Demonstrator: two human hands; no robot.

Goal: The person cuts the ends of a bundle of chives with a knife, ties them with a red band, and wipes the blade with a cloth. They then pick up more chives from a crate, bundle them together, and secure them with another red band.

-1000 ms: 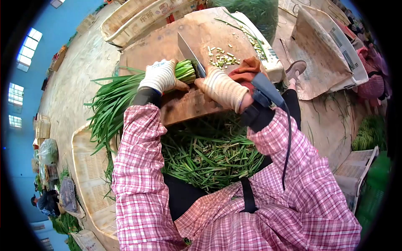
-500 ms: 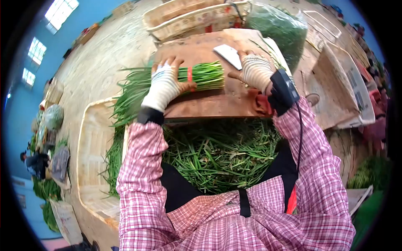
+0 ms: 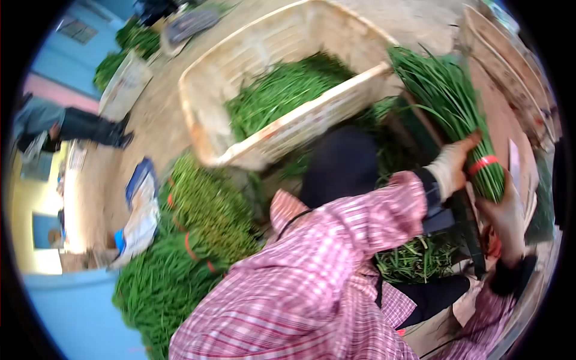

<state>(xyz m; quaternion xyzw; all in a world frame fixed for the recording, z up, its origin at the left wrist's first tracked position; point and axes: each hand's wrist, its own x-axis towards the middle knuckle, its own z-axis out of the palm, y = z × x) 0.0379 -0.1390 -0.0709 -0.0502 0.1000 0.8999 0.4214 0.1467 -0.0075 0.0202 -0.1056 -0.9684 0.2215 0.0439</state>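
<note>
Two hands are closed on a single bundle of chives [image 3: 447,90], which is held at the 3 o'clock side of the view. The bundle's long axis is set on a diagonal, with the loose leaf tips fanned out toward 11 o'clock and the trimmed butt end pointed toward 5 o'clock. A red band [image 3: 483,163] is wrapped around it low down, close to the butt.

The left hand [image 3: 453,171], gloved, is clamped on the bundle from its 9 o'clock side, level with the band, the thumb laid across the stems. The right hand [image 3: 507,210] is placed at 5 o'clock of the left, just beyond the band, and is cupped around the butt end. Its fingertips are blurred, so the tightness of that grip cannot be judged. No gap is seen between either hand and the stems, and of the two, the right is nearer the cut end.

A pale crate [image 3: 300,127], partly filled with greens, is stood at 10 o'clock of the bundle, its near wall just beside the leaf tips. A heap of tied bundles [image 3: 192,240] is piled on the floor at 8 o'clock, well apart from the hands. Loose trimmings [image 3: 414,261] are gathered below the left forearm. Another person [image 3: 72,126] is seen far off at 9 o'clock.
</note>
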